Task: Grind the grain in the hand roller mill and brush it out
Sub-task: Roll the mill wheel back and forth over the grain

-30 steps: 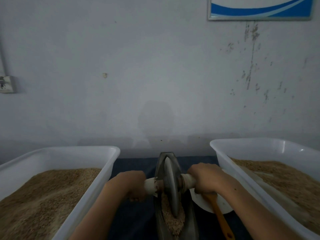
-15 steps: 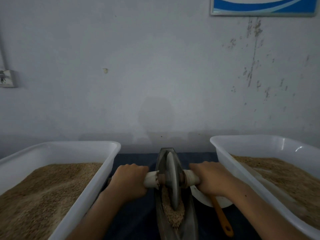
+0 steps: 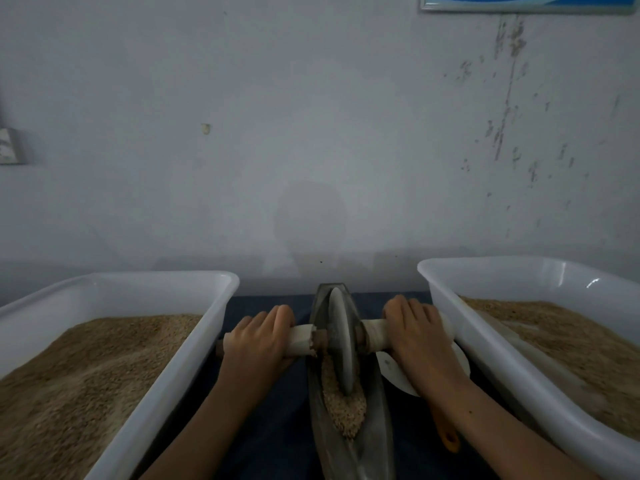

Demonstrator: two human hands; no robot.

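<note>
Against stained wall, both hands, left hand [image 3: 258, 336] and right hand [image 3: 414, 329], are gripping axle handles, rolling wheel [image 3: 341, 341] farther up trough [image 3: 349, 441] than before, grain [image 3: 343, 407] still coarse.

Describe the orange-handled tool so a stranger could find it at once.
Start at the right tub of grain. Between it and the metal trough lies a white plate, under the right hand. The tool's orange handle pokes toward the viewer from under the wrist, the only bright-coloured thing here.
</note>
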